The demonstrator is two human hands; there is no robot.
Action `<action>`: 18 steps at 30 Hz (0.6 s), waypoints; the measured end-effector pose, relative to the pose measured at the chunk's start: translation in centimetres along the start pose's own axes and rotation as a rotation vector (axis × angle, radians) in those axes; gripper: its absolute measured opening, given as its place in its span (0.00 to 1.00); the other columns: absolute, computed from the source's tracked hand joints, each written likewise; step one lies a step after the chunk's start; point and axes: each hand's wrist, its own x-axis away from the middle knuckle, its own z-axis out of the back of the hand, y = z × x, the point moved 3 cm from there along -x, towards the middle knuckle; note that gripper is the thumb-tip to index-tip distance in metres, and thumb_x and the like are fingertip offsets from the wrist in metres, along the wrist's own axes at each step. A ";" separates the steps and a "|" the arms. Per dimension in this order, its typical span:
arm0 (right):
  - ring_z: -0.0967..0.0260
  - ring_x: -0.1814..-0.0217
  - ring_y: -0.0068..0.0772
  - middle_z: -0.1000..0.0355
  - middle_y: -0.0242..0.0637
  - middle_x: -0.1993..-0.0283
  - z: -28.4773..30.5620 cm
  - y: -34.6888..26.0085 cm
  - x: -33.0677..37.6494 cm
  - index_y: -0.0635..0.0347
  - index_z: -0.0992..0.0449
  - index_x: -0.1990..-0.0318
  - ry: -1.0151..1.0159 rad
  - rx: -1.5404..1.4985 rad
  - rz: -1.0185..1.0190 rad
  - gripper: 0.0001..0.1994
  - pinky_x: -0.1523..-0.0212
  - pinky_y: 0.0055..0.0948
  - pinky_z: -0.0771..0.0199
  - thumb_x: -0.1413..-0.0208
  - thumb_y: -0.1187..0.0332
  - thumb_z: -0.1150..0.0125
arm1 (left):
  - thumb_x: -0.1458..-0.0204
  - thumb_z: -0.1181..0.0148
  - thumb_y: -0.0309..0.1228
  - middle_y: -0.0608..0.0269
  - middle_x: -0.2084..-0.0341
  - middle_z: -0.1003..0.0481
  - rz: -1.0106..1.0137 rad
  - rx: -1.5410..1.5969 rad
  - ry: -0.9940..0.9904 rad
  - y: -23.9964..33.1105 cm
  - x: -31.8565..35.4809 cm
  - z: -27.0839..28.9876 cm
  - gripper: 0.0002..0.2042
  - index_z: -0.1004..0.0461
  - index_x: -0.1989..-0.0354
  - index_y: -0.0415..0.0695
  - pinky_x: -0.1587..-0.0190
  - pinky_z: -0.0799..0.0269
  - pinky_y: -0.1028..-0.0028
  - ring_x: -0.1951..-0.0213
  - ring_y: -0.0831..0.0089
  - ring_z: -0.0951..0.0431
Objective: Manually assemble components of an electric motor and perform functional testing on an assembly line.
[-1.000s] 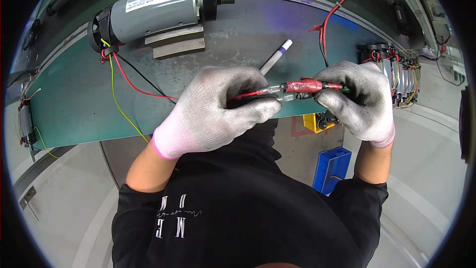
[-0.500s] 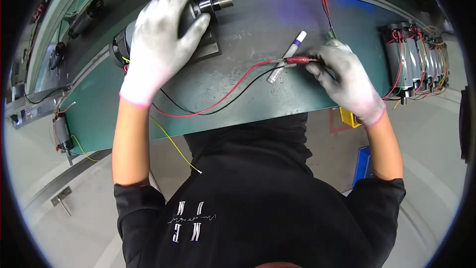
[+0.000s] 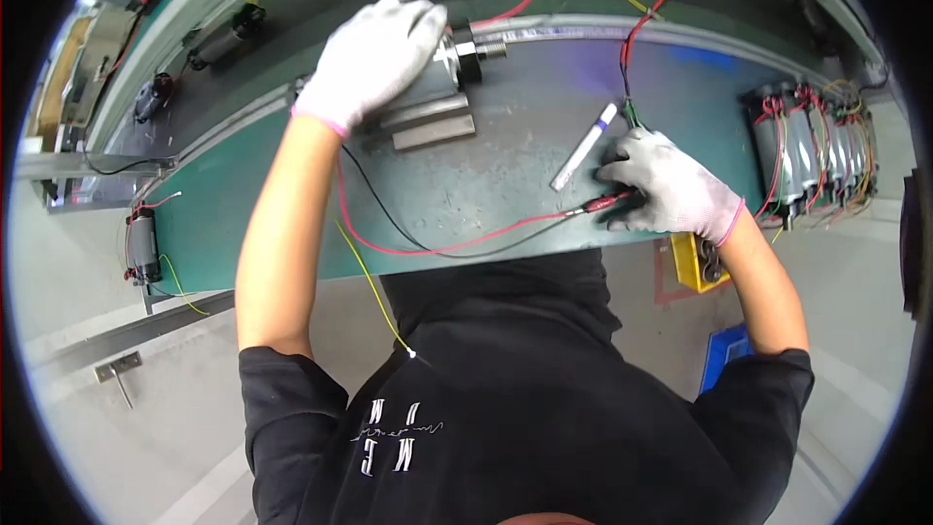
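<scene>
My gloved left hand [image 3: 379, 63] lies over a grey cylindrical electric motor [image 3: 432, 86], its fingers together and curled onto the body. The glove hides much of the motor, whose threaded shaft [image 3: 494, 51] points right. Beside it on the near side rests a metal bar [image 3: 434, 132]. My gloved right hand [image 3: 673, 187] pinches a red alligator clip [image 3: 606, 201], partly covered by the fingers. Red and black motor leads [image 3: 466, 245] run in a curve to this clip. Just beyond the right hand is a green clip [image 3: 633, 117] on a cable.
A white marker [image 3: 584, 148] with a purple band lies between the hands on the green bench [image 3: 525, 175]. Several wired motors [image 3: 812, 151] stand in a row at right. Another motor [image 3: 143, 245] is at far left. A yellow bin [image 3: 698, 262] is below the bench's near edge.
The whole view has shifted. My right hand has brought the red clip nearer, off the marker it overlapped. My left hand's thumb, spread before, is now drawn in against the motor.
</scene>
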 end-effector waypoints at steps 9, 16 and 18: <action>0.27 0.34 0.59 0.31 0.59 0.27 14.7 -2.8 -9.7 0.56 0.35 0.23 0.960 0.466 0.061 0.37 0.33 0.45 0.25 0.40 0.66 0.29 | 0.31 0.46 0.50 0.51 0.67 0.17 0.474 -0.138 0.049 2.6 1.0 3.1 0.22 0.17 0.64 0.44 0.54 0.19 0.54 0.60 0.53 0.14; 0.26 0.30 0.60 0.42 0.57 0.17 18.7 2.4 -13.5 0.48 0.48 0.17 1.021 0.585 -0.114 0.44 0.31 0.39 0.23 0.37 0.62 0.29 | 0.31 0.45 0.46 0.51 0.68 0.17 0.465 -0.171 0.100 4.2 0.6 3.2 0.19 0.18 0.64 0.44 0.56 0.19 0.54 0.62 0.53 0.14; 0.31 0.26 0.60 0.37 0.51 0.19 18.5 3.4 -14.7 0.58 0.37 0.21 0.964 0.444 -0.266 0.39 0.25 0.46 0.29 0.39 0.65 0.29 | 0.31 0.45 0.45 0.51 0.67 0.16 0.479 -0.161 0.102 4.1 0.7 3.4 0.18 0.18 0.65 0.43 0.56 0.19 0.54 0.62 0.52 0.14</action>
